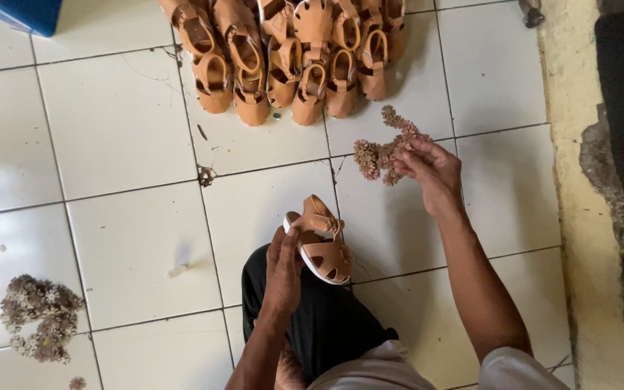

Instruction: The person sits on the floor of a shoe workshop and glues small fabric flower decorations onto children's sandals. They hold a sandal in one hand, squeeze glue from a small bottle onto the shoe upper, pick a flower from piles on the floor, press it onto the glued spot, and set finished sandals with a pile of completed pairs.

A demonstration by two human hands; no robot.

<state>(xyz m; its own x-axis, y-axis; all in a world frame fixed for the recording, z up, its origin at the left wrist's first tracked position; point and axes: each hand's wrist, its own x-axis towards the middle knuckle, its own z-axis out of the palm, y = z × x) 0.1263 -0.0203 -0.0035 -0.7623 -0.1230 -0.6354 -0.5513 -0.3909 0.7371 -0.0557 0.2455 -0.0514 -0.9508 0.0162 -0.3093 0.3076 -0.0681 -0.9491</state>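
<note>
**Floor-level sandal work: condition at time of inspection**

Floor [124, 137]: white glazed tiles with dark grout lines, scattered with small scraps of debris. A worn yellowish strip [579, 238] runs down the right edge, with a dark surface beyond it.

Sandal stock [290, 58]: a batch of small tan sandals lies in a close row at the top of the view, heels toward the person, straps and buckles showing. The exact count cannot be told.

Blue container [27, 14]: one corner only, top left, well apart from the work.

Person: seated or crouched at the bottom of the view, knee in dark cloth [326, 318], both forearms reaching forward.

Loose ornaments [37, 318]: a pile of small pale flower-shaped pieces on the floor at lower left, well apart from both hands.

Held sandal [321, 242]: one tan sandal with a white sole edge, tilted, raised above the floor just ahead of the knee. The left hand [284, 271] is closed about its heel end, fingers wrapped under the sole.

Ornament cluster [388, 148]: a bunch of small brownish-pink flower pieces, between the sandal row and the held sandal. The right hand [431, 170] pinches this cluster with thumb and fingertips, the remaining fingers loosely curled. Whether the cluster rests on the tile or hangs clear cannot be told.
</note>
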